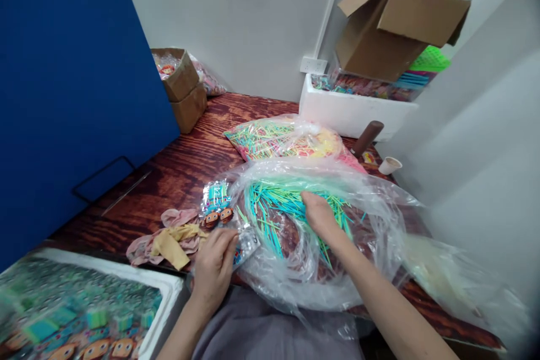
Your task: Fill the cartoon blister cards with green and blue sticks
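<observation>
My right hand [319, 215] reaches into a large clear plastic bag [371, 225] on the table, its fingers closed among thin teal and green sticks [274, 202]. My left hand [214, 267] pinches a small printed plastic packet [246, 243] at the bag's near left edge. Just beyond it lies another small packet [216, 198] with cartoon faces and teal pieces. Loose deflated balloons [171, 239], pink and yellow, lie left of my left hand.
A second bag of multicoloured sticks [278, 139] lies further back. A white foam box [346, 109] holds packets at the back right, with a cardboard box [392, 28] above it. Another foam tray [164, 287] of packets is at bottom left. Blue panel [71, 84] on the left.
</observation>
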A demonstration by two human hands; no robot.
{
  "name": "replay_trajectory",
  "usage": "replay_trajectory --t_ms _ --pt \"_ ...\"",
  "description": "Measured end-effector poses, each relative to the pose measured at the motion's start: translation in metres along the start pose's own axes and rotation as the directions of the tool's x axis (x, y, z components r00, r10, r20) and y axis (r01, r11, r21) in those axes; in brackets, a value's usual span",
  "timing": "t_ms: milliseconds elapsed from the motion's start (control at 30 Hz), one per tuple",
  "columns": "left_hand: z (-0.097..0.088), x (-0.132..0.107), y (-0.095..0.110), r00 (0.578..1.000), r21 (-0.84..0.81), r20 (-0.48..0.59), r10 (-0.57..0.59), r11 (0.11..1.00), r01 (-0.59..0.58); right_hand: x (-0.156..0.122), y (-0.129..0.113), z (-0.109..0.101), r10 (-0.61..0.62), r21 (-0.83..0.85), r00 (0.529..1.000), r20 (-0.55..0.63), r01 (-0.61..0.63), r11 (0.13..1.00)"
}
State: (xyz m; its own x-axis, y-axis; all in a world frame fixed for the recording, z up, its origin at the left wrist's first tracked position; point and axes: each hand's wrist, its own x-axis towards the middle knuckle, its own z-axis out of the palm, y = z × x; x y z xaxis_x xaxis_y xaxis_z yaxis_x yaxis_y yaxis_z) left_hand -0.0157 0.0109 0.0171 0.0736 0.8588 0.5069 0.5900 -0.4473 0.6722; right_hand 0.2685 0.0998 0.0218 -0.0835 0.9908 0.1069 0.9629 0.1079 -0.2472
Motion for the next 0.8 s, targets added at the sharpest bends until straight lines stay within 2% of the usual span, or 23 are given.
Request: replay_trajectory --t_ms 133,200,267,300,333,367,400,433,467,500,533,600,667,733,800 --pt "0.000 0.000 0.006 1.000 -0.044 0.018 -0.011 0.999 0.012 0.001 0.002 0.002 -0.033 -0.110 0.998 -0.046 0.027 0.994" --pt "0.000 -0.001 0.006 0.999 -0.066 0.033 -0.033 0.997 0.035 -0.005 0.001 0.002 -0.027 -0.073 0.995 -0.092 0.020 0.997" --pt "0.001 -0.002 0.006 0.996 -0.092 0.056 -0.065 0.993 0.070 -0.014 -0.006 0.000 0.022 0.173 0.992 -0.124 -0.001 0.985" --pt "0.002 -0.003 0.006 0.994 -0.109 0.069 -0.083 0.990 0.090 -0.020 -0.013 -0.003 0.056 0.375 0.992 -0.113 -0.010 0.927" --pt "0.004 -0.004 0.006 0.992 -0.128 0.083 -0.100 0.986 0.110 -0.024 -0.023 -0.006 0.090 0.592 0.992 -0.084 -0.023 0.805" --pt "0.005 -0.005 0.007 0.988 -0.151 0.101 -0.115 0.980 0.129 -0.029 -0.035 -0.011 0.103 0.793 0.994 -0.030 -0.040 0.609" --pt "0.007 -0.005 0.008 0.984 -0.176 0.119 -0.129 0.973 0.149 -0.032 -0.048 -0.016 0.098 0.931 0.995 0.029 -0.062 0.360" --pt "0.009 -0.005 0.010 0.980 -0.202 0.137 -0.144 0.965 0.170 -0.035 -0.062 -0.022 0.088 0.992 0.994 0.070 -0.079 0.101" --pt "0.011 -0.005 0.012 0.975 -0.229 0.157 -0.157 0.954 0.191 -0.036 -0.076 -0.028 0.063 0.990 0.993 0.100 -0.092 -0.111" --pt "0.013 -0.005 0.015 0.969 -0.255 0.178 -0.170 0.943 0.212 -0.037 -0.088 -0.033 0.046 0.959 0.993 0.111 -0.095 -0.267" --pt "0.014 -0.005 0.018 0.963 -0.279 0.198 -0.182 0.931 0.233 -0.037 -0.099 -0.037 0.043 0.922 0.993 0.112 -0.088 -0.376" --pt "0.016 -0.005 0.022 0.952 -0.320 0.234 -0.198 0.909 0.268 -0.037 -0.115 -0.041 0.028 0.861 0.992 0.123 -0.093 -0.501" --pt "0.017 -0.005 0.025 0.943 -0.350 0.254 -0.215 0.889 0.296 -0.039 -0.123 -0.039 0.013 0.825 0.990 0.143 -0.112 -0.553" --pt "0.017 -0.005 0.026 0.938 -0.378 0.250 -0.241 0.867 0.324 -0.044 -0.125 -0.035 0.001 0.815 0.987 0.159 -0.131 -0.565" --pt "0.017 -0.007 0.025 0.934 -0.408 0.236 -0.269 0.845 0.347 -0.050 -0.124 -0.030 0.007 0.830 0.984 0.176 -0.144 -0.538"
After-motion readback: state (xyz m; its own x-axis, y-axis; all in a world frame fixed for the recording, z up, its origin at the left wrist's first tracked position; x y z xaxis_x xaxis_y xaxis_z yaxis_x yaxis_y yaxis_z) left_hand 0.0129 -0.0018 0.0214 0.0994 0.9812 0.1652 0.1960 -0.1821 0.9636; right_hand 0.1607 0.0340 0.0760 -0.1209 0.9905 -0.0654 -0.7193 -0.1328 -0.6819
